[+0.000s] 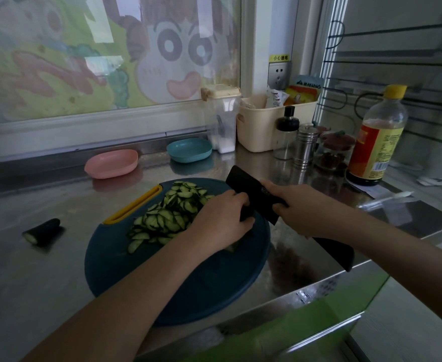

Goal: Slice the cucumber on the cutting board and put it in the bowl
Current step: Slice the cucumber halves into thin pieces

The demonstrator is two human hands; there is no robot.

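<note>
Now: slicing looks nearly done, with cucumber slices (167, 218) heaped on the cutting board (188, 283).
I read the right grip (300, 207) as clenched on the knife (248, 186). The left grip (222, 220) curls against the blade, and I cannot tell what it holds. The heap lies left of both, nearer the left grip. The pink bowl (111, 163) and blue bowl (188, 150) stand beyond with nothing between, and a cucumber stub (42, 231) lies on the table (32, 283).

bowls 2: pink bowl (111, 163), teal bowl (189, 150) | cutting board (105, 262) 1 | knife (246, 184) 1 | cucumber stub (42, 231) 1
</note>
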